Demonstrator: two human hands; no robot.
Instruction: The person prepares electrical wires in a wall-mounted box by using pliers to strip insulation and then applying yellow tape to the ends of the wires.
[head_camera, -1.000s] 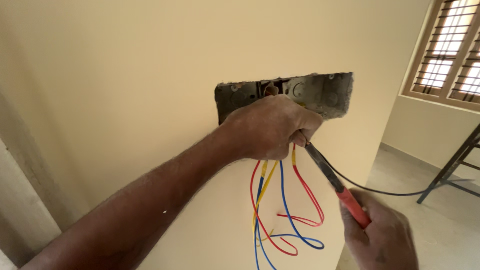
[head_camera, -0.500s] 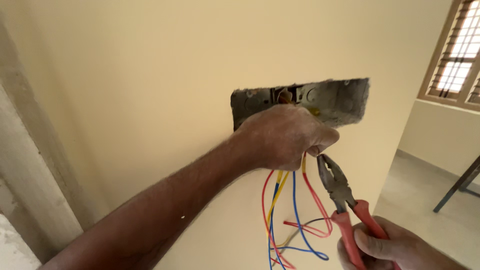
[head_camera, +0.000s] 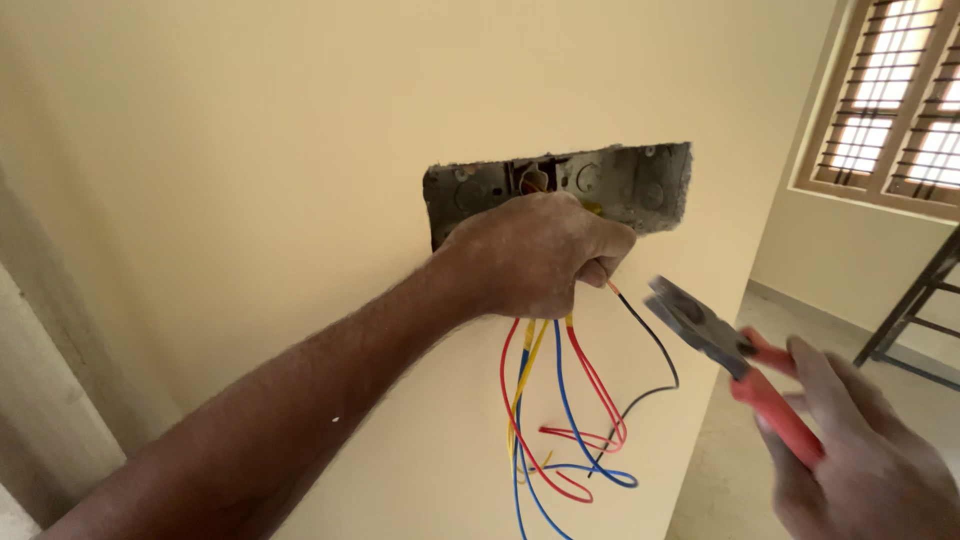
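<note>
At the recessed wall box (head_camera: 560, 190), left hand (head_camera: 530, 255) grips the wire bundle (head_camera: 560, 400) closed-fisted; right hand (head_camera: 860, 460) clasps red-handled pliers (head_camera: 730, 355) (nose shut). Risk: stray jaws could nick insulation on hanging loops.

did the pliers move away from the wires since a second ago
Yes: the pliers have pulled back to the right, off the wires and away from the wall box.
</note>
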